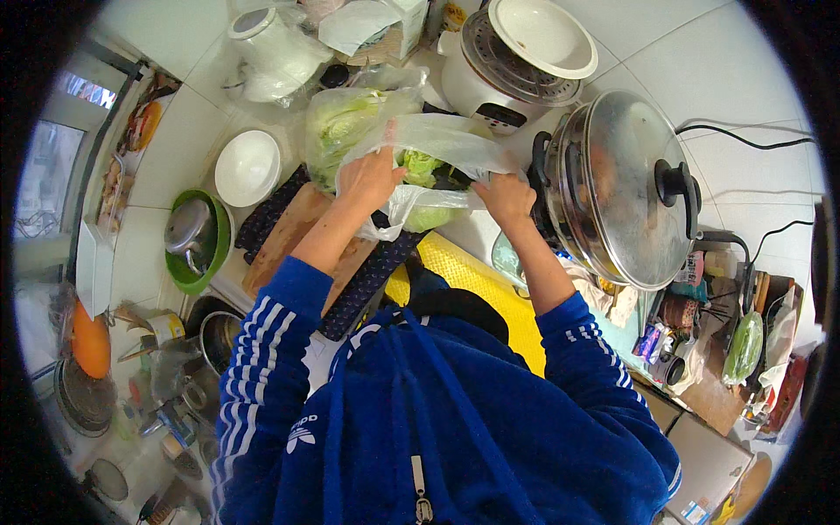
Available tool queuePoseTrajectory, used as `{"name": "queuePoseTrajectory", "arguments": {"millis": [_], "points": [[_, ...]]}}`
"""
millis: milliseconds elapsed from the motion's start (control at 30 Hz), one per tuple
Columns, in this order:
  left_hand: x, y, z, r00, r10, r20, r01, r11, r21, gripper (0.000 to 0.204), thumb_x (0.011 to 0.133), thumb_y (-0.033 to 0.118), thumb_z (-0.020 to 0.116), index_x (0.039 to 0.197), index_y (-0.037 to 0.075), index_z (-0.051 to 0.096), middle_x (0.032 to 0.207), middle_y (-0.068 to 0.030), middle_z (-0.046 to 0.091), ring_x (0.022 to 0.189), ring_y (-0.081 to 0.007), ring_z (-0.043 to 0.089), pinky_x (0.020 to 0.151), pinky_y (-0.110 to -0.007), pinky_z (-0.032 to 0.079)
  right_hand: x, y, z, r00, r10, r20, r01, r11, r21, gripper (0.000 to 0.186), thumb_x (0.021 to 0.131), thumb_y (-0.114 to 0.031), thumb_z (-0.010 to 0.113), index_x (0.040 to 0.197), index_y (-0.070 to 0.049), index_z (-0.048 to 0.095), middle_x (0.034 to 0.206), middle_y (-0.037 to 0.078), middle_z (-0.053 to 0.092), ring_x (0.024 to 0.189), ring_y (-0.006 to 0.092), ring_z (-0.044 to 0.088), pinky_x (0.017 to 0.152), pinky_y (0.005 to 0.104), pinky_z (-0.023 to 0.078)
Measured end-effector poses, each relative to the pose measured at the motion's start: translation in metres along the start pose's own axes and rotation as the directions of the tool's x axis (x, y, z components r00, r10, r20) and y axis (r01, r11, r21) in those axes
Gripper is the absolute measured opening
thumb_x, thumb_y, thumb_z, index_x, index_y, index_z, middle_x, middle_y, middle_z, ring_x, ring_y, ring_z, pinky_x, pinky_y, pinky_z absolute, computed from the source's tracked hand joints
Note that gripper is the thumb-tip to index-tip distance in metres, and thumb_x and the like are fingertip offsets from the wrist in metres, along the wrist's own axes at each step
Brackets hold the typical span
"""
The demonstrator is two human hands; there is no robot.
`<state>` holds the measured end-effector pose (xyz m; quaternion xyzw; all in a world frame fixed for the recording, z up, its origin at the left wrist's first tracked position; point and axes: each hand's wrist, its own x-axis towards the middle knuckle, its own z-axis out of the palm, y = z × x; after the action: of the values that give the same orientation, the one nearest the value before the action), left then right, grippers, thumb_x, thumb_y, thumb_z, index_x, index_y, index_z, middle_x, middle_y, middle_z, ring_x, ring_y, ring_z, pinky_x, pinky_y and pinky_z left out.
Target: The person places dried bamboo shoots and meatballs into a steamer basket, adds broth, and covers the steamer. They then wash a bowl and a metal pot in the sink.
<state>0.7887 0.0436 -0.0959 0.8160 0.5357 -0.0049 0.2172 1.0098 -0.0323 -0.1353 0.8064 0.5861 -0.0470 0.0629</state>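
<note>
So I'm looking down over my own blue jacket (455, 420) here, which is eating up most of the lower view. Using the big steel pan (617, 188) with its shiny lid as my reference, since it's sitting right of centre and is hard to miss.

Behind that pan and a bit to its left, a white rice cooker (507, 74) is standing with a white dish (542, 35) resting on top of it. Just left of the pan, a clear plastic bag (437, 144) full of green leafy cabbage (422, 166) is lying open on the counter, and that's where both hands are working. A second bag of greens (346, 122) is sitting right behind it, touching it.

My left hand (369, 178) is gripping the far-left edge of the bag, fingers curled around the plastic and pulling it up. My right hand (506, 197), the one closest to the pan and nearly touching its rim, is pinching the bag's other edge, fingers closed on the film. Between them the bag mouth is being held apart.

Under my left forearm a wooden cutting board (289, 236) is lying on a dark dotted cloth (262, 214). A yellow mat (468, 280) is showing below the bag. Well to the left of the pan, a white bowl (248, 166) is sitting, and nearer me a green basin (206, 241) is holding a small steel pot.
</note>
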Motion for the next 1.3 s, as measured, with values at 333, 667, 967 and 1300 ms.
{"name": "queuePoseTrajectory", "arguments": {"millis": [333,667,967,1300], "points": [[-0.006,-0.024,0.048,0.980,0.006,0.199,-0.029,0.993,0.113,0.068,0.070,0.021,0.063,0.130,0.006,0.036,0.089,-0.0202,0.062,0.084,-0.0340,0.060,0.072,-0.043,0.048,0.015,0.007,0.033,0.986,0.132,-0.102,-0.106,0.968,0.227,0.023,0.077,-0.026,0.056,0.074,-0.005,0.064,0.074,0.017,0.063,0.071,0.0331,0.063,0.059,0.0429,0.050],[-0.031,-0.025,-0.008,0.958,-0.039,-0.284,-0.082,0.913,-0.401,0.028,0.078,0.011,0.049,0.103,0.009,0.060,0.080,-0.0176,0.062,0.072,-0.0353,0.058,0.066,-0.042,0.046,-0.003,-0.006,-0.008,0.946,0.198,-0.258,0.103,0.570,0.815,0.019,0.082,-0.015,0.053,0.087,0.002,0.060,0.063,0.015,0.057,0.054,0.0202,0.053,0.052,0.0326,0.040],[-0.104,-0.064,-0.094,0.882,-0.082,-0.463,-0.205,0.819,-0.535,0.024,0.078,0.000,0.052,0.098,0.006,0.064,0.056,-0.0046,0.049,0.048,-0.0083,0.038,0.044,-0.023,0.031,-0.057,-0.059,-0.051,0.983,-0.041,-0.179,0.183,0.190,0.965,0.014,0.079,-0.007,0.057,0.090,0.002,0.061,0.067,0.005,0.059,0.056,0.0056,0.046,0.049,0.0231,0.037],[-0.195,-0.150,-0.060,0.874,0.010,-0.485,0.102,0.974,0.204,0.032,0.070,0.008,0.056,0.102,0.012,0.059,0.084,-0.0091,0.056,0.066,-0.0257,0.057,0.054,-0.037,0.046,-0.082,-0.152,-0.038,0.927,-0.354,-0.121,0.269,0.406,0.873,0.018,0.080,-0.010,0.059,0.093,0.000,0.062,0.068,0.005,0.059,0.057,0.0066,0.049,0.053,0.0237,0.040]]}}
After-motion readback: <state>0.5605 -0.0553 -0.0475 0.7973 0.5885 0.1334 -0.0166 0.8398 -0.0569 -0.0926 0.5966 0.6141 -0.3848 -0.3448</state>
